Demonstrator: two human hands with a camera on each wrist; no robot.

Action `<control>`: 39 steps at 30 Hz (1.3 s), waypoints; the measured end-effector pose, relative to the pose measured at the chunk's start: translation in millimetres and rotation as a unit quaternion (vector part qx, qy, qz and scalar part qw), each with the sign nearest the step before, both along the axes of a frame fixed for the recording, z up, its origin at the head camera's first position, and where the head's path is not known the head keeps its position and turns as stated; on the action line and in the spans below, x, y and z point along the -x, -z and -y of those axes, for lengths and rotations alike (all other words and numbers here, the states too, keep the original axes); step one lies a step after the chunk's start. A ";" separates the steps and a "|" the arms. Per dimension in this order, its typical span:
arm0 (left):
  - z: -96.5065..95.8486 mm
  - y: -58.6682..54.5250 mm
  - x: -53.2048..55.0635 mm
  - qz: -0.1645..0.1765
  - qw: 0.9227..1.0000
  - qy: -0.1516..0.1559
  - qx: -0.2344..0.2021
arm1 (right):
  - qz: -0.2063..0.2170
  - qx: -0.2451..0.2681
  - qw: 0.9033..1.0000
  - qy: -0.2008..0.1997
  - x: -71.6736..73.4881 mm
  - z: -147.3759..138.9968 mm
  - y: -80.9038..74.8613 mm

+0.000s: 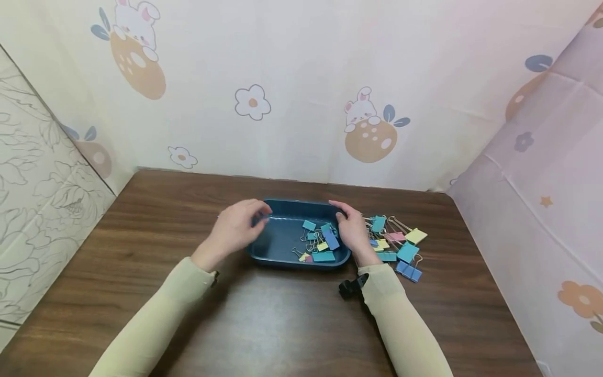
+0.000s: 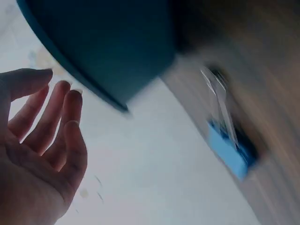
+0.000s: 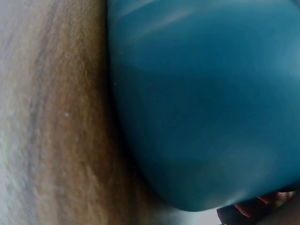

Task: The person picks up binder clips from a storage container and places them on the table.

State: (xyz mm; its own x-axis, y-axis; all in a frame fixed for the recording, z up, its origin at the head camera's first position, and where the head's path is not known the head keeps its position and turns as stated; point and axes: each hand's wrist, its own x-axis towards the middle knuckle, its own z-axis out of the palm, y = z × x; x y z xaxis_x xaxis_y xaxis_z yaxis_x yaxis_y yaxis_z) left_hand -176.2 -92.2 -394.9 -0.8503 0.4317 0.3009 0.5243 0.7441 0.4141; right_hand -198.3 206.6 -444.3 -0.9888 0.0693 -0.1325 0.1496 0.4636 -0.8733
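A dark blue rectangular tray (image 1: 278,238) stands on the table, with several binder clips (image 1: 331,238) heaped toward its right side. My right hand (image 1: 354,230) grips the tray's right end, thumb over the rim. In the right wrist view the tray's outer wall (image 3: 197,117) fills most of the picture, and the fingers show only at the lower corner. At the tray's left end hovers my left hand (image 1: 235,228), fingers loosely bent with nothing between them. A blue binder clip (image 2: 229,147) with silver handles lies on the table beyond the left hand, mostly hidden by it in the head view.
Right of the tray, several teal, yellow, pink and blue binder clips (image 1: 407,253) lie in a loose pile on the wooden table (image 1: 292,319). A patterned curtain (image 1: 301,146) hangs along the table's back edge. A black strap mount (image 1: 353,286) sits at the right wrist.
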 end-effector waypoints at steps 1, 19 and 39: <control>-6.5 -0.1 -3.1 0.009 1.000 0.010 0.000 | -0.001 -0.001 1.000 0.000 0.2 0.3 -0.1; -84.1 17.3 -10.2 0.168 0.974 0.122 0.088 | 0.009 -0.010 1.000 0.004 -2.0 -4.3 -3.4; -94.8 22.5 2.1 0.216 0.955 0.124 0.158 | 0.009 -0.011 1.000 0.004 -0.2 -0.1 -2.1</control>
State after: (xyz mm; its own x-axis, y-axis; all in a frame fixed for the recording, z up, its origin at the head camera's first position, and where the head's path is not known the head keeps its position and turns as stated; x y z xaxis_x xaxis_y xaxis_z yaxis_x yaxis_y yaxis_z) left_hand -178.3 2.6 -417.4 -0.7252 0.6477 -0.2337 0.5315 0.7423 0.4081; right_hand -198.2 206.7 -442.3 -0.9858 0.0792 -0.1481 0.1679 0.4809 -0.8605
